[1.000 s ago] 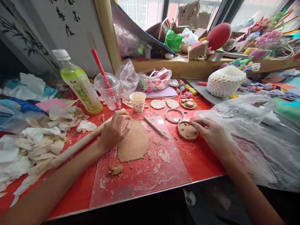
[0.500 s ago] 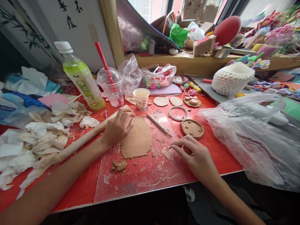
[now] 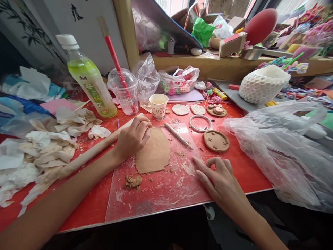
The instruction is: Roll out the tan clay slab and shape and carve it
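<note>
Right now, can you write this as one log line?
left hand: at long rod, beside clay sheet; right hand: at mat's edge, holding nothing visible; pen-shaped tool: on mat; clay disc: near ring

A smooth, tan, roughly oval sheet of clay (image 3: 153, 151) lies flat, its near edge ragged (part of its left edge is hidden). To its left slants a long, pale, cylindrical rod (image 3: 93, 150); to its right, a slim, whitish, stick-shaped tool (image 3: 178, 135) lies diagonally, brownish tip nearest.
</note>
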Motion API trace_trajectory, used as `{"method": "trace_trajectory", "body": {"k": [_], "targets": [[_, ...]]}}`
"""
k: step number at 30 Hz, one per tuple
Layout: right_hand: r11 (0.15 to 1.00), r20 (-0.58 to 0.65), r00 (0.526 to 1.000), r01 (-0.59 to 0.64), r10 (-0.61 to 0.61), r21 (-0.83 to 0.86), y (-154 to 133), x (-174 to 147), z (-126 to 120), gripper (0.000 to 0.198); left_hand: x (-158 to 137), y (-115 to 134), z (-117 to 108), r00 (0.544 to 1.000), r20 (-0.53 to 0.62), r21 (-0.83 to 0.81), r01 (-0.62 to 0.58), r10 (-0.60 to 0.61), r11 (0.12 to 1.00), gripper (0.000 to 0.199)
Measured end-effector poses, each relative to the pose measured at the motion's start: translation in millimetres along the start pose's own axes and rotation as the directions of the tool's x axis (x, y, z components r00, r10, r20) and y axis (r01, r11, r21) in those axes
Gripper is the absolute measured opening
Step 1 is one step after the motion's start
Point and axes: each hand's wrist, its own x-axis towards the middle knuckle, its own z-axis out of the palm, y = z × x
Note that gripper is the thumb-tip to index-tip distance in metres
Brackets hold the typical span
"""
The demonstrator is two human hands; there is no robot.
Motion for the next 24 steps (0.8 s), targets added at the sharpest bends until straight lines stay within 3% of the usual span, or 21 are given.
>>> {"method": "trace_trajectory", "body": {"k": [4, 15, 20, 24], "targets": [[0.999, 0.072, 0.997, 0.029, -0.027, -0.024, -1.5, -1.7, -0.3, 0.04, -0.2, -0.7, 0.2, 1.0, -0.001, 0.005, 0.001, -0.001, 1.0, 0.009], [0.995, 0.043, 0.999, 0.023, -0.019, -0.094, 5.7, 0.4, -1.9, 0.038, 0.7, 0.6, -0.3, 1.0, -0.007, 0.005, -0.009, 0.009, 1.0, 0.008], [0.997, 0.088, 0.994, 0.071, -0.067, -0.043, 7.2, 0.4, -2.7, 0.039, 0.8, 0.6, -0.5, 1.0, 0.012, -0.002, -0.001, 0.001, 1.0, 0.008], [0.996, 0.076, 0.997, 0.035, -0.029, -0.087, 12.0, 1.6, -1.6, 0.04, 1.1, 0.7, -0.7, 1.0, 0.02, 0.003, 0.002, -0.002, 1.0, 0.008]]}}
